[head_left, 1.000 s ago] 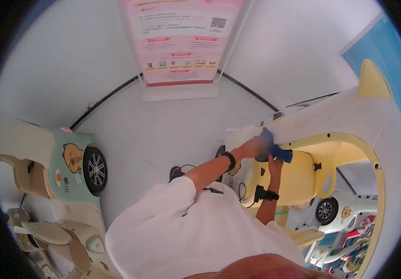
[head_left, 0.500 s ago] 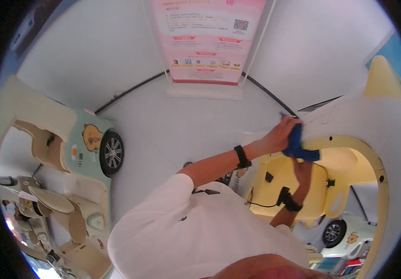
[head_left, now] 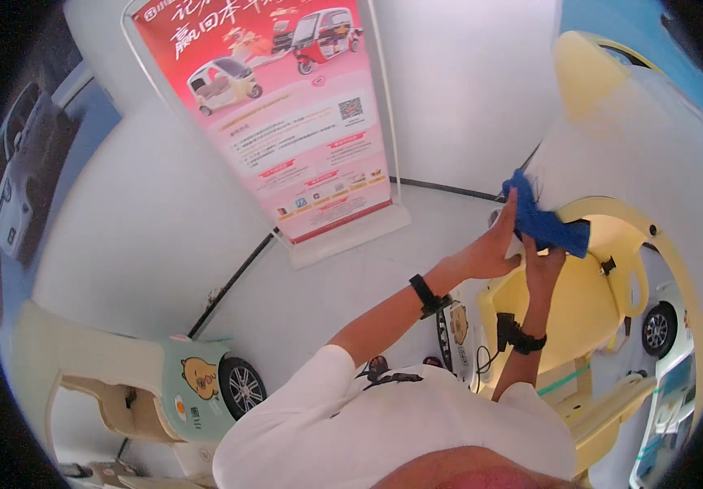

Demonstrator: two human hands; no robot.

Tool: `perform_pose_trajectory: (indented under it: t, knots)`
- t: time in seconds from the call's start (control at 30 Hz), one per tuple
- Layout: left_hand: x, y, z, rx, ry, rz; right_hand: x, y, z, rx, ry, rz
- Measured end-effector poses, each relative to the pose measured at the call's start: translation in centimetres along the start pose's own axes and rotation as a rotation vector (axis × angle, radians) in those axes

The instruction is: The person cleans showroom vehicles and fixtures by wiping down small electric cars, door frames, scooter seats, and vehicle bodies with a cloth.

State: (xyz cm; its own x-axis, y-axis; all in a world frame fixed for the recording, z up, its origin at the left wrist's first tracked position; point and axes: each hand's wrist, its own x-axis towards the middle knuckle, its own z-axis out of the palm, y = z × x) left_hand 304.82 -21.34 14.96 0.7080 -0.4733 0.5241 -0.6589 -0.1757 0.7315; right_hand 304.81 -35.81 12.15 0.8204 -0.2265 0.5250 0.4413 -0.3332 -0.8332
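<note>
A blue cloth (head_left: 553, 231) is bunched against the edge of a pale vehicle body (head_left: 653, 155), just above its yellow-framed opening (head_left: 612, 208). My left hand (head_left: 491, 248) grips the cloth's left side, its fingers pointing up along the fabric. Right beside it, my right hand (head_left: 542, 265) holds the cloth from below, with its fingertips partly hidden by the folds. Black bands circle both wrists. Beneath my hands is the yellow interior (head_left: 567, 301) of the vehicle.
A pink and red poster stand (head_left: 351, 224) stands on the pale floor ahead. To the left is a light green and cream vehicle (head_left: 174, 383) with a black wheel (head_left: 244, 387). Another wheel (head_left: 659, 330) shows at the right, past the yellow interior.
My view has swung, so the poster stand sits further left and shows more of its top. The cloth has shifted along the vehicle's edge, both hands moving with it.
</note>
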Motion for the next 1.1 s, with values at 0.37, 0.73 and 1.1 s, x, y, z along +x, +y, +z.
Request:
perform_pose_trajectory:
  t: [0.37, 0.73, 1.1]
  knots:
    - [-4.9, -5.9, 4.9, 0.195, 0.317, -0.056, -1.5, 2.0, 0.1, 0.001, -0.242, -0.009]
    - [-8.0, -10.5, 6.1, 0.196, 0.222, -0.276, -1.6, 7.7, -1.0, -0.110, -0.788, -0.195]
    - [-0.6, -3.5, 0.9, 0.020, 0.142, -0.163, 2.3, -1.5, -2.1, 0.021, -0.570, -0.076]
